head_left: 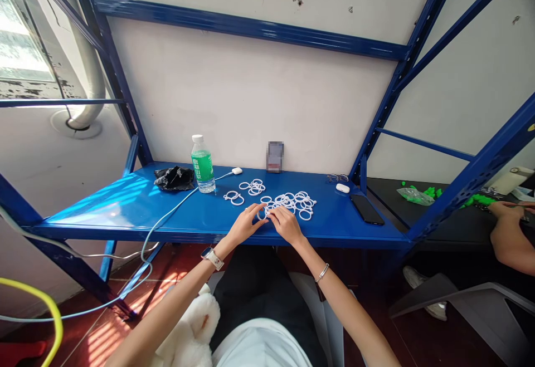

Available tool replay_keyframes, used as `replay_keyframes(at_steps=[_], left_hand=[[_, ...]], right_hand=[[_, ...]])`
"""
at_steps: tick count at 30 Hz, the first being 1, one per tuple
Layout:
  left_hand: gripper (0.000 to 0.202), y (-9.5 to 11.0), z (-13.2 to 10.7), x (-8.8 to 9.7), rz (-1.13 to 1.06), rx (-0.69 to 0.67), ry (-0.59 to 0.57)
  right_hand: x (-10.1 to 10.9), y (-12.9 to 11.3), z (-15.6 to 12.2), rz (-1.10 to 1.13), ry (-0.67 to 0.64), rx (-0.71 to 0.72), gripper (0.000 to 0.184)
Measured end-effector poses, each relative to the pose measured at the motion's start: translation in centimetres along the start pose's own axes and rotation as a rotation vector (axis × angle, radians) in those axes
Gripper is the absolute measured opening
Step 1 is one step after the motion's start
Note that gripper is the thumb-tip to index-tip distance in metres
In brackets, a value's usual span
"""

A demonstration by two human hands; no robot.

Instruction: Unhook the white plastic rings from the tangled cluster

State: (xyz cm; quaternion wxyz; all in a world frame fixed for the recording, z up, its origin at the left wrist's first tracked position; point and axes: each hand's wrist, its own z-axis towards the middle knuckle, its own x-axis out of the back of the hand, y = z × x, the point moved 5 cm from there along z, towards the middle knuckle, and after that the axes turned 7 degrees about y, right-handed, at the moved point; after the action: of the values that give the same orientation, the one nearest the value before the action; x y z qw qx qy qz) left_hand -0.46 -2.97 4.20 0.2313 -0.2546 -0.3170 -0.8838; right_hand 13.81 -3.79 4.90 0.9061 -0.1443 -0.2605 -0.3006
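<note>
At the tabletop's (330, 226) near edge, the left hand (249, 220) and right hand (286, 224) are apparently pinching a ring (258, 215) in their grip. Two clusters (253, 187) are lying leftward, seemingly finished; the heap (292, 202) is seemingly awaiting handling.

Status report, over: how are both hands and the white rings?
Left hand and right hand close together, at near edge of white rings. Grip unclear. Bottle upright, off to left.
</note>
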Motion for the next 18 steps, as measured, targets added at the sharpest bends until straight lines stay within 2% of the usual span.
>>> replay_keyframes(at_steps=[18], left_hand=[[0.045, 0.01, -0.05, 0.0, -0.023, 0.015, 0.005]], right_hand=[[0.58, -0.43, 0.33, 0.021, 0.04, -0.013, 0.019]])
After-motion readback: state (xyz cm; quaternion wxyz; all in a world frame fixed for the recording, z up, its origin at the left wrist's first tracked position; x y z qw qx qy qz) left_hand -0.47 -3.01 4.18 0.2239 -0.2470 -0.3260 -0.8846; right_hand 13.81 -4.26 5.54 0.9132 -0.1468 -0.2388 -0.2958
